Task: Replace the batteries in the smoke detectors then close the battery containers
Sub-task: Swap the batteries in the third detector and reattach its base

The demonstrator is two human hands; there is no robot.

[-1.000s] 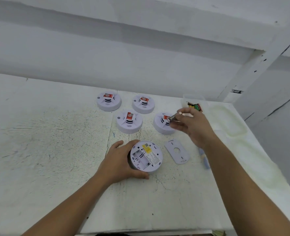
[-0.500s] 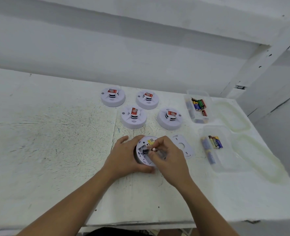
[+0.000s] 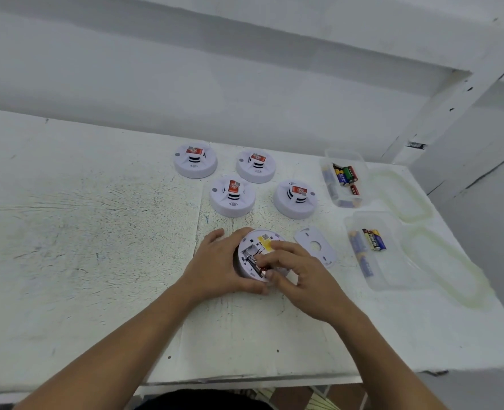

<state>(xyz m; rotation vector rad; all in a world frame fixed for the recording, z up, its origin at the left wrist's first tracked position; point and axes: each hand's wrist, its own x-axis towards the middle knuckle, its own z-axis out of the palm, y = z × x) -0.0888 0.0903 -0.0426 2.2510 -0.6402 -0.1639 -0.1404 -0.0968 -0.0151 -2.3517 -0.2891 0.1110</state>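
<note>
A white smoke detector (image 3: 252,247) lies upside down near the table's middle, its battery compartment uncovered. My left hand (image 3: 221,263) grips its left rim and holds it still. A dark battery (image 3: 254,263) lies slanted in the compartment. My right hand (image 3: 296,275) pinches that battery's lower end with thumb and fingertips and covers the detector's right half. The white battery cover (image 3: 316,247) lies flat on the table just right of the detector.
Several more smoke detectors (image 3: 233,196) stand face up behind. A clear box of mixed batteries (image 3: 344,180) sits far right, another box (image 3: 375,253) with batteries nearer, two lids (image 3: 401,193) beside them. The table (image 3: 82,247) edge runs close to me.
My right hand brought a battery from the far right box down to the upturned detector and has laid it into the compartment. The left hand stayed on the detector.
</note>
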